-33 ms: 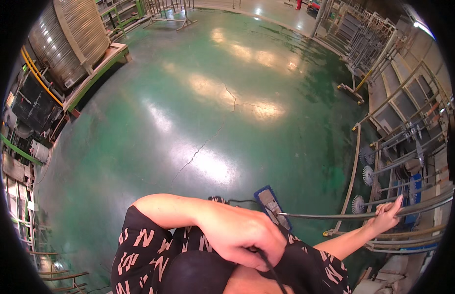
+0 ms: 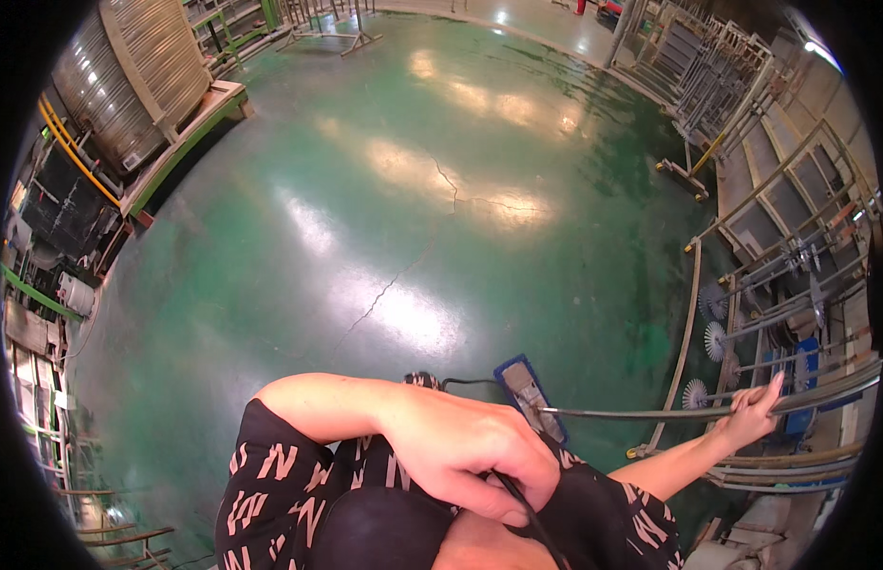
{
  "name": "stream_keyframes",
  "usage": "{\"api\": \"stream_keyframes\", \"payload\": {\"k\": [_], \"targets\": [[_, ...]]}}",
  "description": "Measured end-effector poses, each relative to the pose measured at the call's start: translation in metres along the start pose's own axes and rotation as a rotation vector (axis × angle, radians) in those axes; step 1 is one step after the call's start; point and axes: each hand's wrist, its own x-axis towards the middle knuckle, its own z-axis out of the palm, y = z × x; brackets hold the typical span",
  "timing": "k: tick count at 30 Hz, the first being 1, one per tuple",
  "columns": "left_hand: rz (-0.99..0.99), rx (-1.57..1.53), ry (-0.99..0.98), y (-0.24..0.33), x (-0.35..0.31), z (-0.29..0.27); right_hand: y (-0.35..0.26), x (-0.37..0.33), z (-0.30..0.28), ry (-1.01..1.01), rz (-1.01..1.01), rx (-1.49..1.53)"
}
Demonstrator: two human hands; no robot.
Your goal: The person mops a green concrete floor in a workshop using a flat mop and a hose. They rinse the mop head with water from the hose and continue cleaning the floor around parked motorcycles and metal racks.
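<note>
My left arm bends across my front, and my left hand pinches a black cable that runs down past the lower edge. Out to the right, my right hand is closed round the long dark handle of a flat mop, with one finger sticking out. The mop's blue-edged head rests on the green floor just beyond my left hand, part of it hidden by that hand. From the mop head the handle stretches right past my right hand. A black cord lies beside the mop head.
Wheeled metal racks with round brushes line the right side. At the far left a large ribbed roll sits on a green-edged platform. A metal frame stands at the back. A crack crosses the shiny floor.
The fingers of my left hand have shifted slightly, and a little more of the cable shows beneath them. The mop head appears a touch higher and farther right.
</note>
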Motion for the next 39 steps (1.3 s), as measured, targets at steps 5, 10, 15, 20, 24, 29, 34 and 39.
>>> {"api": "stream_keyframes", "payload": {"k": [5,10,15,20,24,29,34,39], "targets": [[-0.351,-0.203,-0.046,-0.026,-0.020,-0.113,0.053,0.022,0.110,-0.001,-0.046,-0.013],[-0.168,0.139,-0.294,-0.043,-0.034,-0.264,0.089,0.037,0.206,0.150,-0.068,-0.080],[0.085,0.177,-0.117,-0.066,-0.044,-0.386,0.128,0.068,0.306,0.196,-0.113,-0.041],[-0.037,0.080,-0.037,-0.096,-0.055,-0.503,0.183,0.110,0.367,0.217,-0.178,-0.064],[-0.117,0.133,-0.098,-0.129,-0.060,-0.609,0.250,0.148,0.451,0.200,-0.157,-0.114],[-0.044,-0.267,0.293,-0.140,-0.038,-0.737,0.329,0.203,0.589,0.227,-0.028,-0.203],[0.128,-0.504,0.536,-0.159,-0.012,-0.843,0.393,0.266,0.706,0.106,-0.031,-0.260],[0.321,-1.094,0.404,-0.209,0.012,-0.933,0.432,0.304,0.812,0.070,-0.030,-0.135]]}}
